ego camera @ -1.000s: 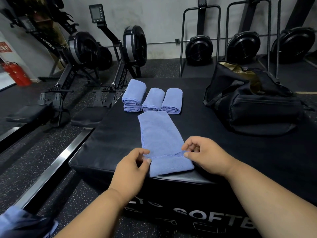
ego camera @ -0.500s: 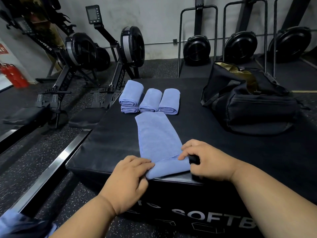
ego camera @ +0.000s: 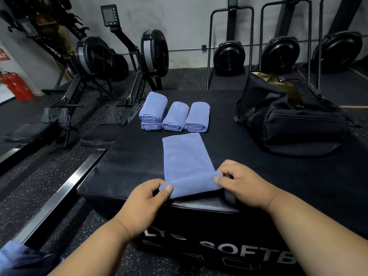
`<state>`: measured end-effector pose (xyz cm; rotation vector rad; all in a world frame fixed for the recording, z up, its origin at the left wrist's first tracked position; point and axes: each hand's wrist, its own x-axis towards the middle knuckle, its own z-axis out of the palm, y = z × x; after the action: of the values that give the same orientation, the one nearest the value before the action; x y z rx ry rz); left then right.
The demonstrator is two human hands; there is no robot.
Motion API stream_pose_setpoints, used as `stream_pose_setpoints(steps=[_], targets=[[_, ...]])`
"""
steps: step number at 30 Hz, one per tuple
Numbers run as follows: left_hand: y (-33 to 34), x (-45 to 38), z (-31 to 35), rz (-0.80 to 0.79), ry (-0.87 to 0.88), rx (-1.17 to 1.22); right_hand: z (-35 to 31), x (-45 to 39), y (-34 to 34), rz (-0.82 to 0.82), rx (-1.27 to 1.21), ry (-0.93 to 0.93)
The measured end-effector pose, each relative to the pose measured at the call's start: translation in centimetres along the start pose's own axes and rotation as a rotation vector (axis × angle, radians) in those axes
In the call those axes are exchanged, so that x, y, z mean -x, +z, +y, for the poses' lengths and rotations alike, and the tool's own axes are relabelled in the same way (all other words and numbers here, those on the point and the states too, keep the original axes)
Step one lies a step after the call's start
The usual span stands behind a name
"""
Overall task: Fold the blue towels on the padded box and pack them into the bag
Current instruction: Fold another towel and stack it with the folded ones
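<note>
Pinching now: your left hand (ego camera: 146,202) and right hand (ego camera: 242,185) each have their grip clamped on one end of the rolled near edge of the flat towel (ego camera: 184,156).
Flat towel: it lies lengthwise on the padded box (ego camera: 127,166), its near end curled over into a low roll close to the front edge.
Left grip: thumb on top, fingers curled under the roll's left end.
Right grip: fingertips and thumb nip the roll's right end.
Finished towels: you have four folded towels (ego camera: 176,116) in a row just beyond the flat one; the left two are stacked, the other two lie singly beside them.
Bag (ego camera: 288,120): black, sitting on the box to your right, well apart from the towels, its top open with a tan lining showing.
In the way: the folded row sits right at the far end of the flat towel.
Around you: rowing machines (ego camera: 95,62) to the left, fan wheels (ego camera: 229,56) against the wall, a red extinguisher (ego camera: 17,85) far left, blue cloth (ego camera: 12,255) at the lower left corner.
</note>
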<state>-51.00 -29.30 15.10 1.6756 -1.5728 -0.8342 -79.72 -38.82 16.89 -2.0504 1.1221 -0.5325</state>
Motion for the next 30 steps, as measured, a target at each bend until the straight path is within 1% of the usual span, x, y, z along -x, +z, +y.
stream_pose_setpoints(steps=[2, 8, 10, 12, 16, 21, 23, 24, 25, 26, 27, 28, 30], targets=[[0.1, -0.2, 0.1, 0.002, -0.058, 0.081, -0.2, -0.2, 0.2, 0.004, -0.042, 0.047], [0.1, -2.2, 1.2, 0.041, -0.165, 0.193, -0.4, -0.8, 0.9, 0.039, -0.046, 0.18], [0.0, -2.7, 0.8, 0.008, -0.181, 0.146, -0.5, -1.2, 1.0, 0.047, 0.018, 0.212], [0.0, -2.9, 0.2, -0.004, -0.184, 0.039, -0.6, -1.5, 1.2, 0.036, 0.1, 0.242], [0.3, -3.3, 0.2, 0.061, -0.217, -0.043, -1.1, -1.9, 1.7, 0.026, 0.213, 0.28], [0.3, -2.9, 1.7, 0.09, -0.238, -0.233, -1.6, -2.2, 2.2, 0.05, 0.307, 0.311], [0.3, -2.3, 1.7, 0.165, -0.156, -0.378, -1.4, -2.2, 2.4, 0.081, 0.317, 0.3], [0.4, -2.1, 1.4, 0.213, -0.061, -0.422, -1.3, -2.1, 2.4, 0.116, 0.3, 0.283], [0.4, -1.9, 1.0, 0.225, 0.045, -0.451, -1.1, -2.0, 2.3, 0.168, 0.277, 0.255], [0.4, -1.6, 0.7, 0.189, 0.13, -0.476, -0.9, -1.8, 2.1, 0.223, 0.244, 0.204], [0.3, -1.4, 0.3, 0.12, 0.179, -0.507, -0.6, -1.7, 1.8, 0.25, 0.209, 0.139], [0.2, -1.1, -0.1, 0.049, 0.208, -0.547, -0.2, -1.6, 1.6, 0.234, 0.174, 0.061], [0.0, -0.8, -0.7, -0.043, 0.244, -0.619, 0.5, -1.4, 1.1, 0.102, 0.16, -0.078]])
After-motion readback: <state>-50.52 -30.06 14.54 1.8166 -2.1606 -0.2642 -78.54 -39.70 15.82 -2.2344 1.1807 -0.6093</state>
